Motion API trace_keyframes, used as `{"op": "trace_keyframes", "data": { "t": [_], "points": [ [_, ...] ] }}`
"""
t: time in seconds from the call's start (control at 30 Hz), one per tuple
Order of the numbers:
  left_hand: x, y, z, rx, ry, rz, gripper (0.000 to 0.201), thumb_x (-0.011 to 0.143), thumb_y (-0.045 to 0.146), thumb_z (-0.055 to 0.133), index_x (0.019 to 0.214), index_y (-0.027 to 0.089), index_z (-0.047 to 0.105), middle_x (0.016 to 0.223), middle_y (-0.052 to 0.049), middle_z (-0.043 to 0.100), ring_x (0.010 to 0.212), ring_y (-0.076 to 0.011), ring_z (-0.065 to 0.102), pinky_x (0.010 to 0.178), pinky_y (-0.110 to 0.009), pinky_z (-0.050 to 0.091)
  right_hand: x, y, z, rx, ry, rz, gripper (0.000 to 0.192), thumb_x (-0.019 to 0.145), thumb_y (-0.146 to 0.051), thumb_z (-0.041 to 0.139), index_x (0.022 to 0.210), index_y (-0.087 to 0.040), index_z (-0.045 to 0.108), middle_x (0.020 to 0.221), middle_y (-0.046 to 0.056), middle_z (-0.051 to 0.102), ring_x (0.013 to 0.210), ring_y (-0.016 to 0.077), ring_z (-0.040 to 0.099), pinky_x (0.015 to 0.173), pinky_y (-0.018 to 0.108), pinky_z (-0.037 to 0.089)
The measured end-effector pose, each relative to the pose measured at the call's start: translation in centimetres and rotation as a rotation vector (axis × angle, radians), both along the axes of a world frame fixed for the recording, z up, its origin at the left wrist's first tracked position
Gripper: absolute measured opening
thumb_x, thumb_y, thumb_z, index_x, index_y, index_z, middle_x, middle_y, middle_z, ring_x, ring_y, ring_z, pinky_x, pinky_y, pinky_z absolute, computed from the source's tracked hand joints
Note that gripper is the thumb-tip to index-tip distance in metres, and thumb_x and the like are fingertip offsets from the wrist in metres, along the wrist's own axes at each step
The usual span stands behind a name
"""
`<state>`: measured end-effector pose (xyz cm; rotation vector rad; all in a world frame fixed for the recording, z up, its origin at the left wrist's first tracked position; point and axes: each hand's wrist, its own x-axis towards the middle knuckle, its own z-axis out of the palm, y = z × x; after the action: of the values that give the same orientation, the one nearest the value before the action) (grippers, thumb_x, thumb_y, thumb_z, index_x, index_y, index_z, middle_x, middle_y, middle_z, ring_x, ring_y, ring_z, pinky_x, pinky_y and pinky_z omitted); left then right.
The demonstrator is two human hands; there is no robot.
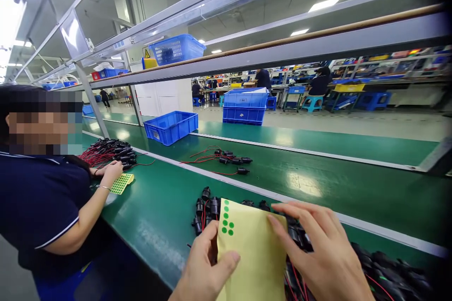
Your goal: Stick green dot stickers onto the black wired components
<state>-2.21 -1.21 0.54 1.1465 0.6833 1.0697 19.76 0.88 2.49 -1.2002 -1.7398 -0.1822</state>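
Note:
My left hand point(212, 263) grips the left edge of a yellow sticker sheet point(256, 254), thumb on its front. Several round green stickers point(226, 216) remain in its upper left corner; the rest of the visible face is bare. At the upper right corner is my right hand point(323, 244), its thumb over the front and its fingers along the edge, the corner between them. Behind and beside the sheet lie black cylindrical parts point(213, 206) with red wires, partly hidden by the sheet and my hands. More black parts point(391, 268) lie to the right.
At left, a co-worker's hands point(113, 171) are near another green-dotted sheet point(123, 183) and a wired pile point(115, 150). Loose wired parts point(229, 157) lie across the white strip on the green bench point(158, 225). Blue crates point(171, 128) stand farther back, under a metal shelf point(247, 59).

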Motion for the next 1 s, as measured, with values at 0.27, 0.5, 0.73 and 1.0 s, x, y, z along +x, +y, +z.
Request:
{"op": "trace_keyframes", "data": {
  "t": [0.27, 0.5, 0.73, 1.0],
  "points": [
    [1.6, -0.5, -1.7, 0.116, 0.244, 0.062, 0.03, 0.082, 0.024, 0.067, 0.111, 0.019, 0.062, 0.095, -0.003, 0.065, 0.085, -0.0163, 0.061, 0.077, -0.022, 0.049, -2.3, -2.0, 0.1, 0.032, -0.154, 0.246, 0.009, 0.096, -0.025, 0.061, 0.104, -0.026, 0.064, 0.091, 0.004, 0.072, 0.083, 0.0186, 0.067, 0.072, 0.031, 0.057],
    [1.4, -0.1, -2.2, 0.346, 0.459, 0.151, 0.021, 0.082, 0.013, 0.058, 0.101, 0.02, 0.064, 0.09, -0.003, 0.066, 0.08, -0.0167, 0.059, 0.075, -0.024, 0.048, -2.1, -1.8, -0.2, 0.041, -0.186, 0.288, 0.01, 0.096, -0.021, 0.06, 0.105, -0.025, 0.062, 0.088, 0.002, 0.072, 0.081, 0.0166, 0.067, 0.071, 0.028, 0.055],
    [0.8, -0.1, -3.0, 0.264, 0.511, 0.144, 0.017, 0.086, 0.02, 0.061, 0.103, 0.021, 0.066, 0.094, -0.004, 0.069, 0.085, -0.0182, 0.062, 0.079, -0.025, 0.049, -3.0, -1.6, -0.6, 0.049, -0.206, 0.32, 0.009, 0.094, -0.016, 0.06, 0.092, -0.024, 0.057, 0.077, -0.001, 0.069, 0.069, 0.0148, 0.064, 0.063, 0.028, 0.054],
    [-7.7, 3.3, -6.5, -0.137, 0.236, 0.056, 0.052, 0.081, 0.049, 0.073, 0.117, 0.02, 0.05, 0.124, -0.015, 0.066, 0.11, -0.0284, 0.065, 0.098, -0.041, 0.05, -2.2, -0.8, -0.5, -0.059, -0.132, 0.278, 0.009, 0.096, -0.023, 0.057, 0.088, -0.027, 0.059, 0.078, 0.0, 0.066, 0.073, 0.0149, 0.067, 0.065, 0.025, 0.056]
  ]
}}
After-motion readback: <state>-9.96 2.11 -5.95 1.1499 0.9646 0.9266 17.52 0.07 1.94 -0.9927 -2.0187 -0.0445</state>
